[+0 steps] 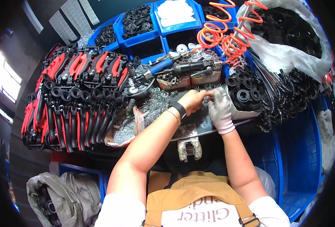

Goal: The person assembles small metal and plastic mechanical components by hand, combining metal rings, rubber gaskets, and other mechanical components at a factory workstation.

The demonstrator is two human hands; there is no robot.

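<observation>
Head view: left of black rings (244, 95), our left hand (191, 101) and gloved right hand (219, 108) pinch narrowly, on what we cannot tell.

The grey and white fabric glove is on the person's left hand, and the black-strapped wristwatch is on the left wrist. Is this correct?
Not entirely: the head view shows the grey and white fabric glove on the right hand; the left hand is bare. The black-strapped wristwatch is where you say.
</observation>
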